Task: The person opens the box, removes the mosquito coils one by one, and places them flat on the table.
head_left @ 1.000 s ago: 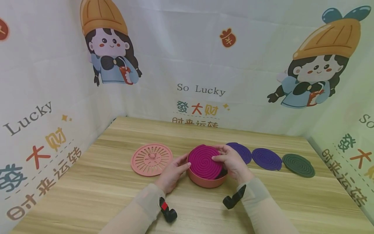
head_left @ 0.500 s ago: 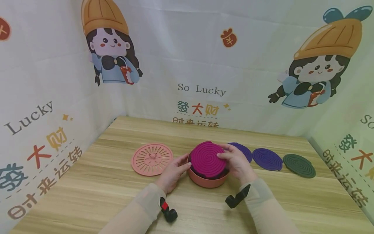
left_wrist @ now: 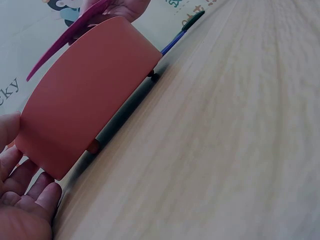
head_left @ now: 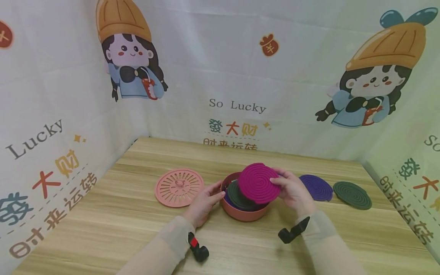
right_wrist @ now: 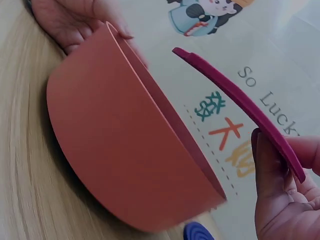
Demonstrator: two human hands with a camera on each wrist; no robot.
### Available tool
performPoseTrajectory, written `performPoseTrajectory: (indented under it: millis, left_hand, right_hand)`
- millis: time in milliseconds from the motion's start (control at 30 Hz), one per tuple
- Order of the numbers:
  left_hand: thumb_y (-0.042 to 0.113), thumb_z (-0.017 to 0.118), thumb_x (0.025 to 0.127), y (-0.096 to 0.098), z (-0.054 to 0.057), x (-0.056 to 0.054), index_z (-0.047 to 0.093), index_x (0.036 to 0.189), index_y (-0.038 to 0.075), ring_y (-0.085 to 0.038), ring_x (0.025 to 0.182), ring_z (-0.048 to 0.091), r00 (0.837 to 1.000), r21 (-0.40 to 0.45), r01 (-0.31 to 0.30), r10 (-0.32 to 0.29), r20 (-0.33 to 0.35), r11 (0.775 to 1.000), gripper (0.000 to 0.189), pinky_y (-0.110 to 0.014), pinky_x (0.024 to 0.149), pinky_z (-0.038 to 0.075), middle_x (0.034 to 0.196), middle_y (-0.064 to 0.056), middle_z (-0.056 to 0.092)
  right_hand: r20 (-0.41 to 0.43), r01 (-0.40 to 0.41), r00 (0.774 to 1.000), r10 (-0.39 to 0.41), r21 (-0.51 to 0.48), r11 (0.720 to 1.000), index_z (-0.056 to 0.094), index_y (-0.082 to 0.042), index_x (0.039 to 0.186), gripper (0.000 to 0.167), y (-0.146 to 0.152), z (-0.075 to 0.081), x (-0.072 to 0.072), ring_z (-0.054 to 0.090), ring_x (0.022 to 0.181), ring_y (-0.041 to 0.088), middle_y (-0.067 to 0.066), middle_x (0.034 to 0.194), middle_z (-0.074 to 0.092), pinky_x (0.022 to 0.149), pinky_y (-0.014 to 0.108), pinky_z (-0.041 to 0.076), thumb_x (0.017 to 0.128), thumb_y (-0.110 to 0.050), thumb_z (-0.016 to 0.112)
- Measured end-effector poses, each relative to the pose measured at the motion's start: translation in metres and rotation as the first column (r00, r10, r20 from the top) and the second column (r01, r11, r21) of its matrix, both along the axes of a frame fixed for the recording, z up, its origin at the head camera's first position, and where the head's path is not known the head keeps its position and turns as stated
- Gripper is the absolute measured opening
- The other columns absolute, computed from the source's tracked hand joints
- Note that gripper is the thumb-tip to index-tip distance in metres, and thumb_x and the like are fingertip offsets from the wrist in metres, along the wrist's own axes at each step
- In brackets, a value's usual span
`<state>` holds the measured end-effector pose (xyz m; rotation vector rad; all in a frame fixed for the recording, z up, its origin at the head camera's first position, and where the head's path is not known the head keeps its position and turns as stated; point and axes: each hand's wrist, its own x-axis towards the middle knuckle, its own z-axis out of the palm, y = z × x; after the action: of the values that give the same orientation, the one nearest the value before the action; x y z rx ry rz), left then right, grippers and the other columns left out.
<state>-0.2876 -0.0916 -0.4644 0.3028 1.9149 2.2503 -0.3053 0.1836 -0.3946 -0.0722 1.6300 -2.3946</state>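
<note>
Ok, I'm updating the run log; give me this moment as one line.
left hand: holds round box; right hand: holds magenta disc partly over box; green disc: inside box; slotted lid: on table

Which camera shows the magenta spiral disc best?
The head view: almost the whole spiral face of the magenta disc shows there. Both wrist views show it nearly edge-on, the left one cutting it off at the top.

Beige sleeves carry black wrist cameras, the left red-patched.

magenta coil: matt, ridged | salmon box: smooth, matt | table: wood-grained | backdrop: creased cloth
</note>
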Motion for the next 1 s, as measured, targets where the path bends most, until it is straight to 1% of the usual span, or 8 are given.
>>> performPoseTrajectory:
  millis: [167, 367, 567, 733, 867, 1000]
  left_hand:
    - [0.01, 0.054, 0.098, 0.001, 0.0, 0.0, 0.041, 0.145, 0.003, -0.028, 0.137, 0.035, 1.0, 0.002, -0.002, 0.002, 0.003, 1.0, 0.049, -0.048, 0.114, 0.022, 0.145, -0.016, 0.044]
    - [0.011, 0.055, 0.098, 0.0, -0.002, -0.001, 0.042, 0.145, 0.004, -0.028, 0.138, 0.034, 1.0, -0.005, -0.003, 0.003, 0.003, 1.0, 0.05, -0.049, 0.114, 0.021, 0.145, -0.015, 0.044]
    - [0.011, 0.054, 0.098, 0.0, -0.002, -0.001, 0.041, 0.145, 0.004, -0.028, 0.138, 0.033, 1.0, -0.008, 0.008, -0.008, -0.006, 1.0, 0.05, -0.049, 0.114, 0.021, 0.146, -0.015, 0.044]
    - [0.01, 0.054, 0.098, -0.001, -0.001, -0.001, 0.042, 0.145, 0.004, -0.029, 0.138, 0.033, 1.0, 0.002, 0.013, -0.013, -0.009, 1.0, 0.049, -0.049, 0.114, 0.021, 0.146, -0.016, 0.043]
    - [0.009, 0.053, 0.098, -0.001, 0.0, -0.001, 0.041, 0.145, 0.003, -0.029, 0.138, 0.033, 1.0, 0.003, 0.017, -0.017, -0.012, 1.0, 0.049, -0.049, 0.114, 0.02, 0.146, -0.017, 0.043]
    - [0.008, 0.052, 0.098, -0.001, 0.001, 0.0, 0.041, 0.145, 0.002, -0.029, 0.138, 0.032, 0.999, 0.002, 0.021, -0.021, -0.025, 1.0, 0.048, -0.049, 0.114, 0.019, 0.146, -0.017, 0.042]
  right_hand:
    - [0.005, 0.012, 1.0, -0.012, -0.032, 0.999, 0.063, -0.014, 0.104, 0.03, 0.016, 0.002, 0.003, 0.067, 0.07, 0.009, 0.0, 0.09, 0.069, 0.061, 0.021, 0.055, 0.093, 0.01, 0.05]
    - [-0.001, 0.006, 1.0, -0.006, -0.033, 0.999, 0.063, -0.015, 0.104, 0.03, 0.034, 0.003, 0.007, 0.067, 0.069, 0.009, 0.0, 0.089, 0.07, 0.06, 0.021, 0.055, 0.094, 0.009, 0.047]
    - [-0.042, -0.02, 0.999, 0.018, -0.053, 0.998, 0.067, -0.016, 0.103, 0.035, 0.054, -0.001, 0.012, 0.069, 0.075, 0.011, 0.001, 0.093, 0.071, 0.064, 0.023, 0.056, 0.096, 0.009, 0.044]
    - [-0.065, -0.031, 0.998, 0.027, -0.067, 0.997, 0.07, -0.017, 0.103, 0.039, 0.068, -0.006, 0.015, 0.069, 0.077, 0.011, 0.001, 0.096, 0.071, 0.064, 0.023, 0.056, 0.097, 0.009, 0.042]
    - [-0.061, -0.015, 0.998, 0.011, -0.053, 0.998, 0.071, -0.019, 0.102, 0.04, 0.077, -0.009, 0.019, 0.069, 0.075, 0.011, 0.0, 0.094, 0.071, 0.062, 0.023, 0.056, 0.097, 0.009, 0.042]
    - [-0.048, 0.021, 0.999, -0.022, -0.037, 0.999, 0.069, -0.019, 0.1, 0.037, 0.084, -0.011, 0.023, 0.068, 0.071, 0.01, 0.0, 0.09, 0.07, 0.06, 0.022, 0.055, 0.096, 0.009, 0.044]
